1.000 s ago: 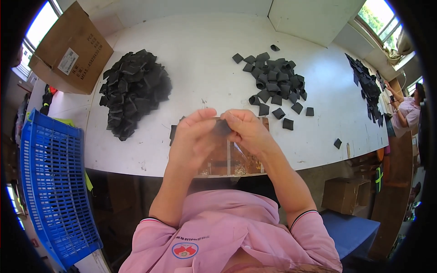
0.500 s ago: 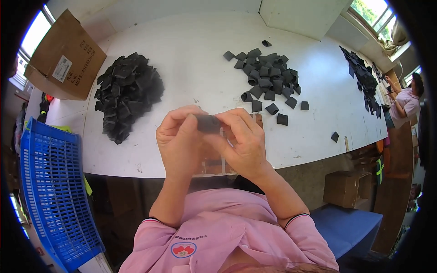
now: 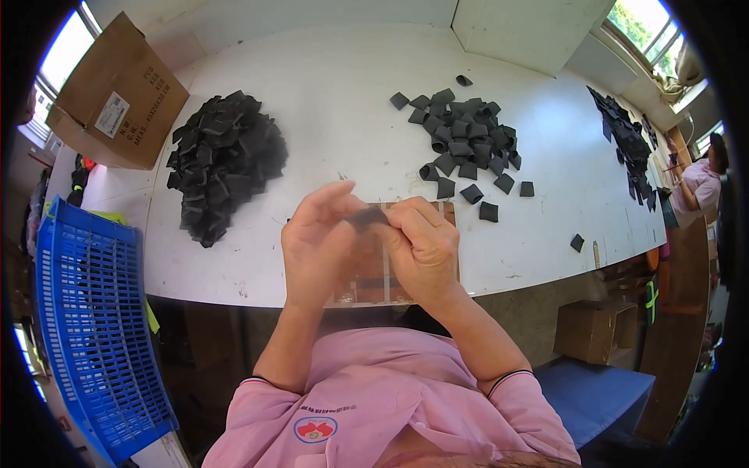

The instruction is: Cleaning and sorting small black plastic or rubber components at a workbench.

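Note:
A small black fabric piece [image 3: 368, 218] is held up between my two hands, above the near edge of the table. My right hand [image 3: 425, 248] pinches its right end between thumb and fingers. At its left end is my left hand [image 3: 312, 242], slightly blurred, with the thumb against the piece and some fingers raised. To the left lies a tall heap of flat black pieces [image 3: 222, 160]. Farther right is a looser pile of black fabric loops [image 3: 472, 140], several with their open ends showing.
A brown panel [image 3: 363, 273] lies under my hands at the table edge. A cardboard box [image 3: 121, 93] and blue plastic crate [image 3: 101, 327] stand left. At right are more black pieces [image 3: 624, 140], one stray piece [image 3: 576, 242] and a co-worker [image 3: 698, 183].
The black piece has tilted and dropped slightly, and less of it shows between my hands. My left fingers have lifted and loosened around it. The view has shifted a little.

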A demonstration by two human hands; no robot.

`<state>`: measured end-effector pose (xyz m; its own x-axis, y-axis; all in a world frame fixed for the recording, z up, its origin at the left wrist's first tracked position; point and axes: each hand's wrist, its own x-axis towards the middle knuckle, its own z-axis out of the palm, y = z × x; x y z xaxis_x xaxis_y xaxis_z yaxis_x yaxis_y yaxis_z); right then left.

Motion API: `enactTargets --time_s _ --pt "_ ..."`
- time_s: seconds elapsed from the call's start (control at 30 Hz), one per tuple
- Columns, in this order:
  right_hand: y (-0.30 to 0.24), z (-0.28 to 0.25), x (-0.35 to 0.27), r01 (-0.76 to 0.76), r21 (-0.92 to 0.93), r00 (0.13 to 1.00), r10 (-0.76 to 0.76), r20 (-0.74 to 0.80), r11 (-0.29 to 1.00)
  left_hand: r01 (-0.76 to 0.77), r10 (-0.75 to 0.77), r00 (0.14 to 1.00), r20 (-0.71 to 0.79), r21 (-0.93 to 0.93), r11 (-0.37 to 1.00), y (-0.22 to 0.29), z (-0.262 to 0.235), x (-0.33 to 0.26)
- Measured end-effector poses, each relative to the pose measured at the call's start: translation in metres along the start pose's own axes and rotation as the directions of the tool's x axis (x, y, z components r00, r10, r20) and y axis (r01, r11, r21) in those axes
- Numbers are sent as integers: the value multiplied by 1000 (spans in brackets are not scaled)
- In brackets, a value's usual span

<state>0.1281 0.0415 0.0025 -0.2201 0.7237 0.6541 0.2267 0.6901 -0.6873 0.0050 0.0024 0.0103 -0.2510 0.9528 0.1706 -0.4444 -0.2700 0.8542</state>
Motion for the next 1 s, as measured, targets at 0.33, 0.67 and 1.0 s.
enactTargets --time_s 0.33,0.67,1.0 --pt "-5 -8 8 -73 4 980 71 188 997 -131 92 984 154 264 955 2 -14 16" --pt "7 -27 33 -655 417 756 534 379 631 -147 230 973 -28 692 706 -21 -69 -3" --pt "22 -2 -54 -836 254 547 704 453 486 16 232 973 1 997 -71 -87 -115 -34"
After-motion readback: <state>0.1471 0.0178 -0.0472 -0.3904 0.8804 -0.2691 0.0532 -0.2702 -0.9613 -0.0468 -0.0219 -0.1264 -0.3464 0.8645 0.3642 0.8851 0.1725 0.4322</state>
